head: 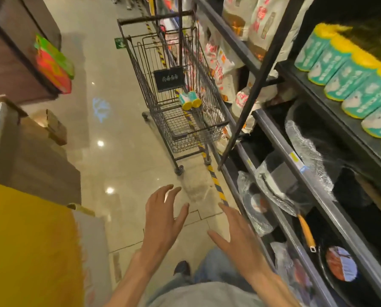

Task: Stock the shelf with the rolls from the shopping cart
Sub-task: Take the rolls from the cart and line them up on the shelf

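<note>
Head view: looking down a shop aisle, with a wire shopping cart [178, 103] standing on the glossy tiled floor [109, 120] ahead and a dark metal shelf unit [331, 209] running along the right.
Left hand [165, 216]: reaching forward over the floor with fingers spread and relaxed, gripping nothing.
Right hand [236, 233]: stretching forward just beside the left one, fingers straight and apart, also carrying nothing.
Rolls in cart [189, 100]: two teal-wrapped rolls with yellow ends are lying side by side, touching, on the cart's basket floor, well ahead of both hands.
Rolls on shelf [351, 78]: a row of matching teal and yellow rolls is lying on its sides on the upper shelf at the right, each touching the next.
Lower shelves: plastic-wrapped frying pans [280, 196] are sitting below the rolls, one showing an orange handle [307, 232].
Further shelves: white printed bags [247, 16] are stacked beyond the diagonal black strut [251, 89], just beside the cart.
Floor marking: black-and-yellow hazard tape [217, 185] is running along the foot of the shelf unit.
Left side: a yellow surface [25, 240] is filling the near corner, with a red and green packet [54, 63] sitting on a brown ledge further up.
Person: blue jeans and a dark shoe [181, 268] are showing below the arms.
</note>
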